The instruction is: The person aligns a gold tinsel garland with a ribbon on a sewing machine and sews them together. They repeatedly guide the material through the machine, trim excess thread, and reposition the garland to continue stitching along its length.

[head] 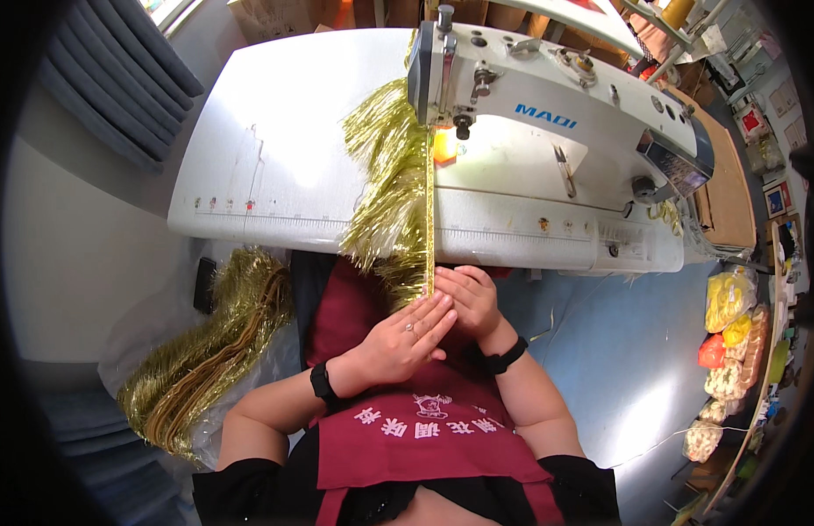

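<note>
A strip of gold tinsel fringe (387,164) runs down over the front edge of the white sewing machine table (282,151), its strands spread to the left. Its narrow glittery header band (430,217) lies straight under the head of the MAQI industrial sewing machine (545,105). The needle and presser foot are not clearly visible. Just below the table edge, my left hand (400,338) lies with straight fingers across the band. Close beside it, my right hand (469,299) has its fingers on the band from the right. The fingertips of both hands meet there.
Thread snips (564,171) lie on the machine bed. To my left, a thick bundle of gold tinsel fringe (209,355) rests on clear plastic, near a black phone-like object (204,285). Bagged yellow and orange materials (729,302) stand at the far right. Brown cardboard (729,177) leans behind the machine.
</note>
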Demonstrator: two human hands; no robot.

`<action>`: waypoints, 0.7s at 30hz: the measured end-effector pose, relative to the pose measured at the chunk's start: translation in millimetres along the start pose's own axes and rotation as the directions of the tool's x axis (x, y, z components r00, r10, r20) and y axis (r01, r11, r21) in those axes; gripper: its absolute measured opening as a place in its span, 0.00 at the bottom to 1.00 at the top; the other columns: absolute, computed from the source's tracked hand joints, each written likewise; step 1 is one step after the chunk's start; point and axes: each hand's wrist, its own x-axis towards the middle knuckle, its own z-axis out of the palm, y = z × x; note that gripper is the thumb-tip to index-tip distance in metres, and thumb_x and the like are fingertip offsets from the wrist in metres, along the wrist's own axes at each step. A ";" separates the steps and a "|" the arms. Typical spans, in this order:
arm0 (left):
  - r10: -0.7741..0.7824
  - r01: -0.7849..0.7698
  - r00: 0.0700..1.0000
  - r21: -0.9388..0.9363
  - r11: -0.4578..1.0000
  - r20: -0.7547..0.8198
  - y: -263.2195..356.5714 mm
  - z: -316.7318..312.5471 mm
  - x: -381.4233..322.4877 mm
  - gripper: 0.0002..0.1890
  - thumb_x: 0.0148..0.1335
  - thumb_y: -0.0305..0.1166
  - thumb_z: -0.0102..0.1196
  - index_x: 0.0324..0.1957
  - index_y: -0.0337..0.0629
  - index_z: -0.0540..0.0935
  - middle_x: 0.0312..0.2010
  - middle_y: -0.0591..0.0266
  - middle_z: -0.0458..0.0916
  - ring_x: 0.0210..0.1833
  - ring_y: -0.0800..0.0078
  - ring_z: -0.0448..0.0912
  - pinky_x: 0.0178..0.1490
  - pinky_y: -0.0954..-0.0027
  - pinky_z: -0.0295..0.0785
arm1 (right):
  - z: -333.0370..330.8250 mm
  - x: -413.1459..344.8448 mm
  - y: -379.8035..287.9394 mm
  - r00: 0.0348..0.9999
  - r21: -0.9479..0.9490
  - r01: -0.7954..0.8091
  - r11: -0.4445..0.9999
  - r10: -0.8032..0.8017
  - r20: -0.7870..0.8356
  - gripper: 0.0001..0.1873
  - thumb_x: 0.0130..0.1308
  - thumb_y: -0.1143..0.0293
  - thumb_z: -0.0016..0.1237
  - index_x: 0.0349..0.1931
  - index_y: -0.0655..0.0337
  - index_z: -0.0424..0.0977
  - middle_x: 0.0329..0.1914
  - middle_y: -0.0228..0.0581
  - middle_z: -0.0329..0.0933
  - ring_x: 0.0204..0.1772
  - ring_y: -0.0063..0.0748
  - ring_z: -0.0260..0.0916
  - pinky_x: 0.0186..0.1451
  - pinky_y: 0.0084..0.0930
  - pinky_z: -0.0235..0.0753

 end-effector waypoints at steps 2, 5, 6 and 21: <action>0.000 0.000 1.000 0.009 1.000 0.007 0.4 -0.3 0.8 0.35 0.70 0.42 0.60 0.71 0.28 0.71 0.72 0.39 0.72 0.75 0.49 0.72 0.78 0.50 0.66 | -0.1 0.6 1.2 1.000 0.000 0.014 1.000 -0.014 -0.004 0.08 0.65 0.73 0.53 0.40 0.62 0.84 0.54 0.39 0.87 0.60 0.37 0.84 0.64 0.38 0.79; -0.013 0.013 1.000 0.052 0.999 0.012 -0.8 -1.3 0.1 0.34 0.70 0.43 0.59 0.71 0.28 0.72 0.71 0.40 0.73 0.75 0.50 0.72 0.78 0.51 0.66 | -0.5 0.7 0.9 1.000 0.024 0.008 1.000 -0.008 0.008 0.08 0.65 0.72 0.53 0.41 0.62 0.83 0.54 0.39 0.87 0.60 0.37 0.84 0.63 0.37 0.80; -0.016 0.015 1.000 0.067 0.998 0.011 -1.2 -1.4 -0.3 0.34 0.70 0.43 0.59 0.70 0.28 0.73 0.71 0.40 0.73 0.75 0.50 0.72 0.78 0.51 0.66 | -1.1 0.7 1.1 1.000 0.031 0.004 1.000 -0.005 0.014 0.09 0.65 0.71 0.53 0.41 0.62 0.83 0.54 0.39 0.87 0.60 0.37 0.84 0.63 0.37 0.80; -0.028 0.027 1.000 0.096 0.995 0.005 -9.9 0.1 0.0 0.35 0.70 0.46 0.59 0.71 0.30 0.72 0.72 0.41 0.72 0.76 0.51 0.71 0.78 0.52 0.65 | 1.1 1.8 5.3 1.000 0.043 0.017 0.999 -0.018 0.004 0.08 0.64 0.72 0.55 0.41 0.64 0.82 0.51 0.41 0.87 0.59 0.40 0.85 0.59 0.37 0.81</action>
